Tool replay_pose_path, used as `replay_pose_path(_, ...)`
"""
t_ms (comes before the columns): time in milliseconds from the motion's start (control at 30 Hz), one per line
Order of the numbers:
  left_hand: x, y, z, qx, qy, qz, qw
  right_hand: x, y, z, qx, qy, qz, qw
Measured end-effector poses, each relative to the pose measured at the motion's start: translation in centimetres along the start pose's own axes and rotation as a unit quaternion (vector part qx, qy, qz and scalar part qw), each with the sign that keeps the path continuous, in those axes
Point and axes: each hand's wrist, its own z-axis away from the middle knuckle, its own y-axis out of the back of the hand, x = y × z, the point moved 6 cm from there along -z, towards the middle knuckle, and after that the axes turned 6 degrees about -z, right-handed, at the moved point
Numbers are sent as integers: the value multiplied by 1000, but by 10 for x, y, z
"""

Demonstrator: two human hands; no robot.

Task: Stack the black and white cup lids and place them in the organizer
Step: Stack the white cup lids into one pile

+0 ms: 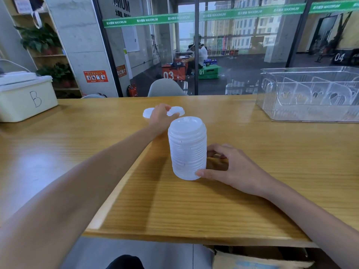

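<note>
I see the near edge of the long light-wood table (194, 220) running across the bottom of my view, with a broad bare stretch of tabletop between that edge and the tall upright stack of white translucent plastic cup lids (186, 148) standing near the middle. My right hand (231, 167) is curled round the stack's lower right side, thumb against the base at the front and fingers bent behind it. My left hand (160, 117) reaches past the stack toward the far side, lying over two loose white round lids (176, 111) that rest flat on the table side by side; its fingers bend down over them, but I cannot tell whether it grips one or only touches. To the far right, well apart from the stack, the clear plastic organizer box with upright dividers (310, 94) sits by the table's far edge, with open wood between it and the stack. At the far left a cream plastic bin marked with a letter B (25, 98) sits on the table. Beyond the far edge a pale grey chair back (166, 88) stands before a glass wall. Below the near edge, a cardboard box (252, 257) shows at lower right.
</note>
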Motion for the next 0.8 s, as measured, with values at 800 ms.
replay_pose_path(800,-39,-51,-87,4,105,-61,993,-5,1,2,-2,4,10,1000)
